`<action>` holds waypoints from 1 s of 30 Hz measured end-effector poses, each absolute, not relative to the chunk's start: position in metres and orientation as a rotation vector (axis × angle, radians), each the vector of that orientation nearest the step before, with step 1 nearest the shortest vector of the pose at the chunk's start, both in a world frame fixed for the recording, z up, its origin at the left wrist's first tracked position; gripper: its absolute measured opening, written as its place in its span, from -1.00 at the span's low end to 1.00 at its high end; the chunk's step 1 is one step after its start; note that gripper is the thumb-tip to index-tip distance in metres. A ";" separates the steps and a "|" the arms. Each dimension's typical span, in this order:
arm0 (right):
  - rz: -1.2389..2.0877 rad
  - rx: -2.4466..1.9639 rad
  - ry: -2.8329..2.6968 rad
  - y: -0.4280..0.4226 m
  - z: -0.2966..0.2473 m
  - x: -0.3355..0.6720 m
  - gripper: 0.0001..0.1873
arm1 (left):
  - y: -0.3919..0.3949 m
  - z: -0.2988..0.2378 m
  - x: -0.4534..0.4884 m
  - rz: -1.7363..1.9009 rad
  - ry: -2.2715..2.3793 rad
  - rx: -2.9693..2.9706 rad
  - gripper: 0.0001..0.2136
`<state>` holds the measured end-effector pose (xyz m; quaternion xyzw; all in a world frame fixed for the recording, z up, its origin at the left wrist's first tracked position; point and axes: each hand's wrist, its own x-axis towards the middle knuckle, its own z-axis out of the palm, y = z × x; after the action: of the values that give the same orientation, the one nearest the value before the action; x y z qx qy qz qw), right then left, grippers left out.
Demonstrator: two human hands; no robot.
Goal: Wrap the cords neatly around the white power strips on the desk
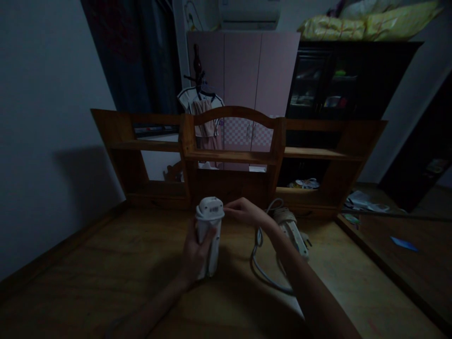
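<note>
With the white power strip (213,245) as the hub of a clock dial, 12 o'clock pointing away from the person, the left hand (193,254) lies at 7 o'clock, its fingers closed around the strip's side with the thumb across the near face. The strip stands roughly upright and slightly tilted above the wooden surface (116,263), its labelled end up; whether its lower end touches the wood cannot be told. At 2 o'clock is the right hand (250,214), its fingers drawn together and pointing at the upper end of the strip, very near it; the dim light hides whether they pinch anything. At 3 o'clock, beyond the right wrist, a second power strip (294,238) lies on the wood with cord wound about its far end and a plug (308,241) beside it. A grey cord (271,284) loops between the two strips and runs toward 4 o'clock, passing under the right forearm. At 12 o'clock rises a wooden shelf unit (231,156), with a pink wardrobe (242,70) behind it. A dark cabinet (374,80) topped by yellow bags (332,28) stands between 1 and 2 o'clock.
</note>
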<state>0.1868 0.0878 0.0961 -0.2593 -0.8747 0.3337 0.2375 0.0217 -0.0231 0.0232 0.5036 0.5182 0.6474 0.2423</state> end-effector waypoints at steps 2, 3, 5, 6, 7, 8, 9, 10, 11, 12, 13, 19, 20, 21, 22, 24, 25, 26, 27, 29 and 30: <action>0.671 -0.849 -2.448 0.082 0.094 0.180 -0.62 | -0.018 0.027 0.020 1.760 1.313 1.207 -0.52; 0.547 -0.937 -2.472 0.078 0.095 0.178 -0.65 | -0.015 0.026 0.018 1.723 1.268 1.138 -0.51; 0.328 -1.119 -2.529 0.069 0.097 0.174 -0.68 | -0.010 0.022 0.014 1.632 1.182 1.020 -0.49; 0.236 -1.189 -2.562 0.064 0.099 0.173 -0.68 | -0.008 0.019 0.012 1.585 1.137 0.980 -0.49; 0.153 -1.242 -2.595 0.060 0.102 0.172 -0.67 | -0.006 0.016 0.010 1.542 1.097 0.952 -0.50; 0.081 -1.280 -2.624 0.056 0.104 0.172 -0.68 | -0.004 0.014 0.009 1.508 1.069 0.931 -0.52; 0.023 -1.306 -2.645 0.052 0.107 0.173 -0.69 | -0.004 0.013 0.008 1.480 1.054 0.914 -0.53; -0.023 -1.323 -2.655 0.049 0.110 0.174 -0.70 | -0.003 0.012 0.008 1.461 1.051 0.899 -0.54; -0.059 -1.334 -2.657 0.046 0.113 0.175 -0.72 | -0.003 0.012 0.007 1.451 1.059 0.885 -0.54; -0.089 -1.340 -2.655 0.043 0.117 0.177 -0.74 | -0.003 0.012 0.007 1.450 1.073 0.876 -0.54; -0.112 -1.343 -2.653 0.040 0.120 0.178 -0.76 | -0.003 0.013 0.006 1.455 1.086 0.874 -0.54; -0.295 -1.325 -2.636 0.028 0.138 0.188 -0.83 | 0.003 0.013 -0.002 1.495 1.197 0.940 -0.51; -0.316 -1.328 -2.628 0.026 0.140 0.189 -0.83 | 0.005 0.013 -0.005 1.527 1.241 0.972 -0.51; -0.335 -1.333 -2.617 0.023 0.142 0.189 -0.83 | 0.007 0.013 -0.009 1.570 1.300 1.009 -0.52; -0.355 -1.333 -2.603 0.020 0.145 0.190 -0.82 | 0.010 0.013 -0.012 1.619 1.370 1.043 -0.54; -0.388 -1.295 -2.585 0.012 0.150 0.190 -0.81 | 0.014 0.016 -0.019 1.701 1.502 1.114 -0.57; -0.394 -1.249 -2.593 0.006 0.153 0.189 -0.80 | 0.015 0.018 -0.022 1.728 1.546 1.155 -0.59; -0.393 -1.188 -2.612 0.001 0.155 0.187 -0.80 | 0.015 0.020 -0.024 1.744 1.574 1.207 -0.60; -0.383 -1.116 -2.640 -0.005 0.157 0.185 -0.80 | 0.015 0.022 -0.025 1.753 1.598 1.266 -0.61; -0.353 -0.952 -2.693 -0.016 0.161 0.181 -0.80 | 0.012 0.026 -0.025 1.722 1.678 1.394 -0.57; -0.339 -0.877 -2.706 -0.021 0.162 0.179 -0.79 | 0.010 0.027 -0.024 1.667 1.746 1.454 -0.52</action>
<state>0.1793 -0.0209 0.1625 -0.3031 -0.9356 -0.1173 0.1380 -0.0239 0.0096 0.0268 0.5092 0.6115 0.5839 0.1611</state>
